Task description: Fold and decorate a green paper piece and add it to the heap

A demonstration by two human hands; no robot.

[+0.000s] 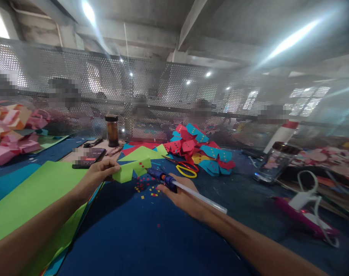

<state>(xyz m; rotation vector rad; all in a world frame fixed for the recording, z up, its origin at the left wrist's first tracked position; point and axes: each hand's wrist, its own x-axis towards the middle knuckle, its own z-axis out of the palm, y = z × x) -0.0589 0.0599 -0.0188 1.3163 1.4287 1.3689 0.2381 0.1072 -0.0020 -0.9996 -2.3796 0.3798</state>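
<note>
My left hand point(105, 170) pinches the left end of a folded lime-green paper strip point(125, 172). Small red squares show near the strip's right end. My right hand point(182, 191) is wrapped round a blue hot glue gun point(165, 179), its nozzle close to that end; whether it touches the paper I cannot tell. A long clear glue stick point(203, 197) sticks out of the back of the gun. Below the strip, tiny red and yellow paper squares point(147, 188) lie scattered on the dark blue table point(134, 237).
Large green sheets point(42, 191) lie at the left, near a phone point(89, 158) and a dark-lidded drink bottle point(111, 130). Yellow-and-red-handled scissors point(187, 170) rest before a pile of red and blue folded paper point(191, 145). A clear tumbler point(277, 163) and magenta device point(306, 218) are at right.
</note>
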